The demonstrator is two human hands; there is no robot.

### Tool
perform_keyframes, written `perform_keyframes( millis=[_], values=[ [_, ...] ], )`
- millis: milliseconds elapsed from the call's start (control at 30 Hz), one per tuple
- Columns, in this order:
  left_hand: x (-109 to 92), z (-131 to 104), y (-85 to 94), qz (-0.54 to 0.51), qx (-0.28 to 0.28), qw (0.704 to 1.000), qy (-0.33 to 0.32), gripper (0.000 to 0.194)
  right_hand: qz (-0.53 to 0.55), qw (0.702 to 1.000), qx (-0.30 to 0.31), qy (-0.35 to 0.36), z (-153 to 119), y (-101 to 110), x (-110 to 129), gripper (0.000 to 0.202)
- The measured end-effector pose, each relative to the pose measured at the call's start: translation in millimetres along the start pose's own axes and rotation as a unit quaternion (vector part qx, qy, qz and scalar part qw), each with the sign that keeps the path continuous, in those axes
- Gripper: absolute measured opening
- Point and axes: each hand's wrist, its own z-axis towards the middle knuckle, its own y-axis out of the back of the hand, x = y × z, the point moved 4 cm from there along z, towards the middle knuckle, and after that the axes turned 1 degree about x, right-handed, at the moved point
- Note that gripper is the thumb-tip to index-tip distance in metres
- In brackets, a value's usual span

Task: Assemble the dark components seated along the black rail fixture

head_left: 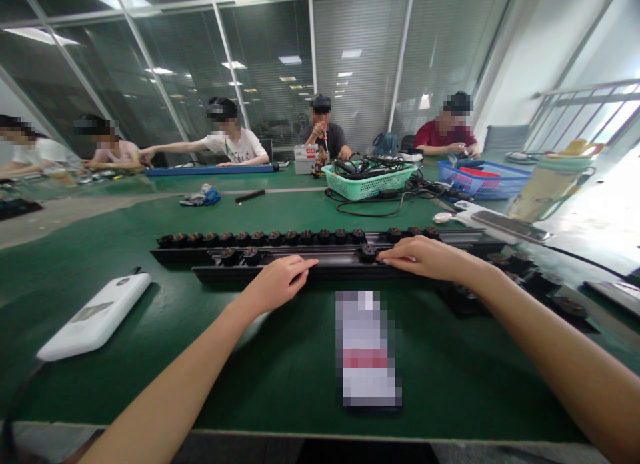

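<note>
Green table (pixel 280 364), and a black socket (pixel 368 253) sits in the near rail (pixel 340 273)! Right hand (pixel 429 256), fingertips bunched, at its side: clamped or merely touching, can't tell. Left hand (pixel 280 277) at the rail, thumb and finger apart. Square, even pressure should suit. Rear rail (pixel 173 258) just beyond.

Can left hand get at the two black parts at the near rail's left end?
Probably yes: the two black parts sit just left of the left hand, tops uncovered, nothing seen blocking.
</note>
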Motion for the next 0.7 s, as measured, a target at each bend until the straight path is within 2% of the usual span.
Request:
perform_keyframes(
  millis=[700],
  values=[
    [0.1, -0.5, -0.3, -0.009, 0.0, 1.0, 0.005, 0.043, 0.044, 0.999, -0.003, -0.009, -0.1, 0.7, -2.9, 0.038]
  ],
)
